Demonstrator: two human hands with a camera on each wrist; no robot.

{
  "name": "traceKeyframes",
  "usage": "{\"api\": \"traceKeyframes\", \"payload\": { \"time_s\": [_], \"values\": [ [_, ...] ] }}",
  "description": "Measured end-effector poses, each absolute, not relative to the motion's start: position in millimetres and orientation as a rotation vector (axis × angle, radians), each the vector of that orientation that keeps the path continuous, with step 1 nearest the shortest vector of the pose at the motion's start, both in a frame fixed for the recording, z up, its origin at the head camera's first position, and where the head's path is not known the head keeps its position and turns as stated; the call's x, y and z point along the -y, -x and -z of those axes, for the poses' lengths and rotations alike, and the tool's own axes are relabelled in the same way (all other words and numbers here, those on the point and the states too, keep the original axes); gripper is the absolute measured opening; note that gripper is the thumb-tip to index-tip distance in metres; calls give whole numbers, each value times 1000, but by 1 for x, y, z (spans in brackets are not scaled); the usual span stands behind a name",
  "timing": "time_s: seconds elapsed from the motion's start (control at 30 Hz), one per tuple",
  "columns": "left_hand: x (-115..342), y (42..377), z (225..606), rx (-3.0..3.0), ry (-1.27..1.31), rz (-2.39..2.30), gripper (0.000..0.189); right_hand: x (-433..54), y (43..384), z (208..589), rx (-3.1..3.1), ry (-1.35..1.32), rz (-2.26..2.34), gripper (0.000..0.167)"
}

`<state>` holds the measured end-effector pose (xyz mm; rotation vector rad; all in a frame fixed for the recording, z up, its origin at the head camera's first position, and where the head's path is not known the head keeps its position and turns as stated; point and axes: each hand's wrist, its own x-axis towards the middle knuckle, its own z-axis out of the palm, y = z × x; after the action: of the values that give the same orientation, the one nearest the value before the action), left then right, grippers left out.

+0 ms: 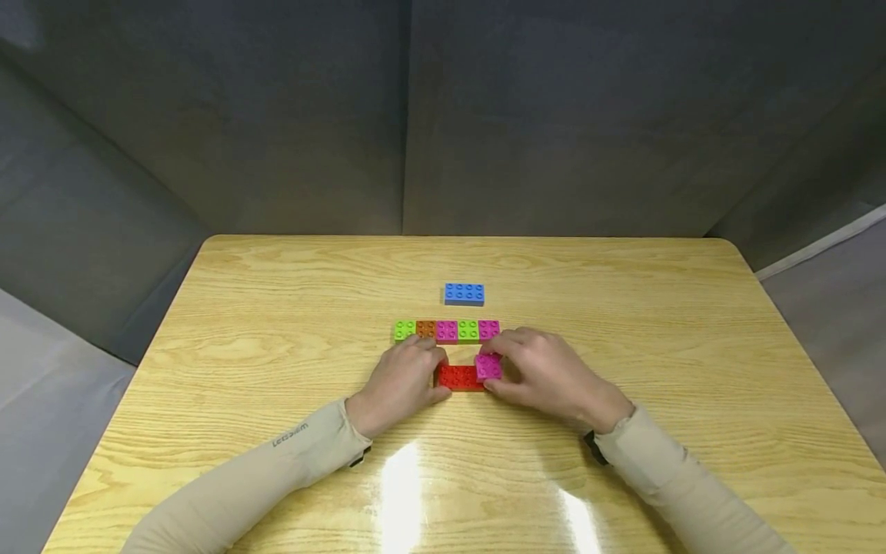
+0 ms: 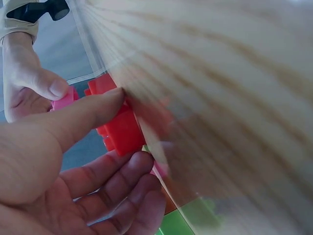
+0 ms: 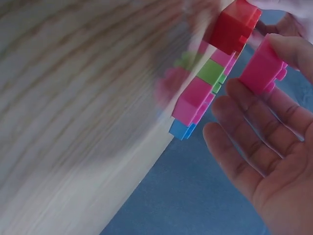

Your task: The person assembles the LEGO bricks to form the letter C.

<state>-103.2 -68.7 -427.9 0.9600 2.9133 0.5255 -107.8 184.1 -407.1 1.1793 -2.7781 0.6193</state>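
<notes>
My left hand [image 1: 407, 378] holds the left end of a red toy brick [image 1: 458, 377], which lies flat on the table; the left wrist view shows the thumb on one side of it and the curled fingers at the other. Between thumb and fingers of my right hand [image 1: 547, 373] is a small square pink brick [image 1: 487, 367], raised over the right end of the red one. In the right wrist view this pink brick [image 3: 261, 68] is apart from the red brick [image 3: 234, 27], its studs facing away from the table.
Just behind the hands runs a row of square bricks: light green [image 1: 404, 330], brown [image 1: 425, 328], pink [image 1: 447, 331], light green [image 1: 468, 330] and pink [image 1: 489, 329]. A blue brick [image 1: 464, 294] lies farther back. Grey cloth panels [image 1: 298, 123] stand behind the wooden table [image 1: 277, 285].
</notes>
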Motion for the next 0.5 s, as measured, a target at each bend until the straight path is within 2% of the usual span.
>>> {"api": "traceKeyframes", "payload": {
  "time_s": [0.5],
  "values": [
    [68, 103, 427, -2907, -952, -518, 35, -183, 106, 417, 2785, -1166, -631, 36]
  ]
}}
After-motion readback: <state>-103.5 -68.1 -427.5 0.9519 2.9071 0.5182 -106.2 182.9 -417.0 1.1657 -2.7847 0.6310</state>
